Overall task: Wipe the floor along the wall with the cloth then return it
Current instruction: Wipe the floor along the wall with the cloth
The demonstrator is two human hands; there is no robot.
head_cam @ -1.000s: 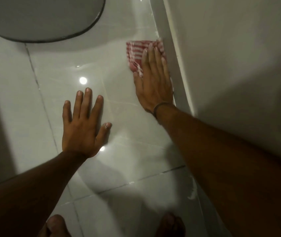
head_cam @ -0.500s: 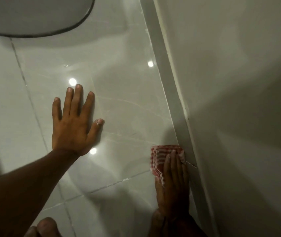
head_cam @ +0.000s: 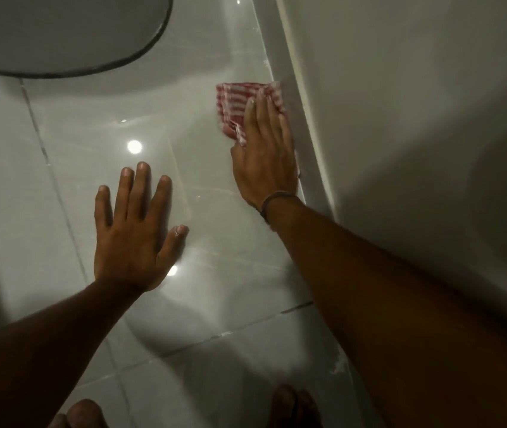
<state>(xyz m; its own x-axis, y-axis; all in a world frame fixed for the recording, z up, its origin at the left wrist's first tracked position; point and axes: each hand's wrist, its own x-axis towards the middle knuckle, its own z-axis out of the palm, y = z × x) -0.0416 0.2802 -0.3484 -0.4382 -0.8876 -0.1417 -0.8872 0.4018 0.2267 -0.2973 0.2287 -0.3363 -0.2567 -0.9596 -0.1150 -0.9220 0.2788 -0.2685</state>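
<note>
A folded red-and-white striped cloth [head_cam: 236,101] lies flat on the glossy white tiled floor [head_cam: 215,242], right against the skirting [head_cam: 295,118] at the foot of the wall [head_cam: 416,103]. My right hand [head_cam: 266,149] presses flat on the cloth's near part, fingers together and pointing away from me, a thin band on the wrist. My left hand [head_cam: 136,230] rests flat on the floor to the left, fingers spread, holding nothing.
A large round grey object with a dark rim [head_cam: 60,32] sits on the floor at the top left. Dark grout lines cross the tiles. My bare toes [head_cam: 82,415] show at the bottom edge. A white smear [head_cam: 337,366] marks the floor near the skirting.
My right hand has pushed the cloth forward along the skirting, away from me, after having pulled it close to my feet half a second ago. My left hand stays planted.
</note>
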